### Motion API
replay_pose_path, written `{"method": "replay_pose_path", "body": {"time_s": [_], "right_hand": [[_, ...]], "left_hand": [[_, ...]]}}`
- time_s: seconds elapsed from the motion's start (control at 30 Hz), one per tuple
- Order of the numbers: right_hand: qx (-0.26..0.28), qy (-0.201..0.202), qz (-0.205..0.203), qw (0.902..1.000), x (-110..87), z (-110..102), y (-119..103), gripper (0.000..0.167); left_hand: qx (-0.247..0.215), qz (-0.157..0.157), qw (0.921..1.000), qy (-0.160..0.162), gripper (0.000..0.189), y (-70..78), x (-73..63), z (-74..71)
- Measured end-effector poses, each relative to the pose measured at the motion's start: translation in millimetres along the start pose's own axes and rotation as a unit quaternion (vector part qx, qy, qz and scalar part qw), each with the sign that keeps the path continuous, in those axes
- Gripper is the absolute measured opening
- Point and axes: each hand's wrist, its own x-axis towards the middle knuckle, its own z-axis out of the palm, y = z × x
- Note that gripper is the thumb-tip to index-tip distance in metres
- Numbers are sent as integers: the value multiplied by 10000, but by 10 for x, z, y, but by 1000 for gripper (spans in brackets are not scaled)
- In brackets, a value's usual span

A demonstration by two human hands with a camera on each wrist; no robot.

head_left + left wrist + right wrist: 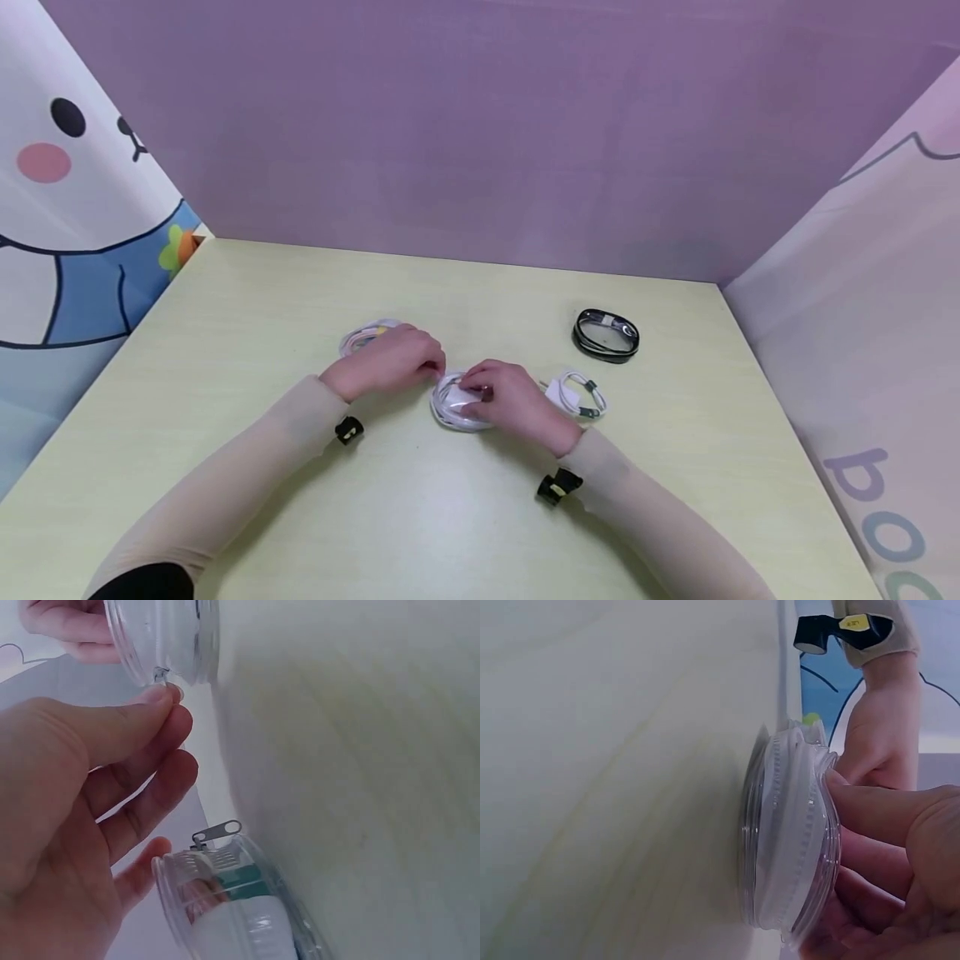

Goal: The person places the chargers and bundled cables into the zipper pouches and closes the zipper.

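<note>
A round clear pouch (448, 415) with a pale zipper lies on the table between my hands. My right hand (519, 405) holds it from the right, thumb and fingers on its rim; in the right wrist view the pouch (791, 832) stands out side-on. With thumb and index fingertip, my left hand (112, 765) pinches the small zipper pull (160, 675) at the pouch's edge. Beside the left wrist sits another clear zip pouch (358, 337), partly covered by that hand. White and teal items show through this second pouch (240, 900), whose metal pull sticks up.
To the right of my right hand lie a coiled white cable (600, 398) and a white charger block (558, 395). Farther back is a round black-rimmed clear pouch (606, 336) with something inside. A purple panel (465, 142) stands along the table's (420, 517) far edge.
</note>
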Motion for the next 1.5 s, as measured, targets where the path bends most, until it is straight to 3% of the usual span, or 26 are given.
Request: {"method": "replay_pose_path", "body": {"time_s": [0.13,0.27,0.43,0.8,1.5], "right_hand": [[410,188,-30,9990,-13,3,72,27],[873,709,133,9936,-27,1,133,19],[973,1240,371,9868,-5,-1,150,17],[953,818,719,9895,72,37,207,21],[1153,941,1026,9835,98,22,276,12]], "left_hand": [[-223,-118,9997,-21,10,-8,-6,22],[-522,-211,9984,-48,10,-10,-5,55],[-801,-302,9963,-108,8,-5,9,81],[-847,-351,9957,-87,12,-1,21,109],[-793,-469,9955,-239,10,7,-8,44]]}}
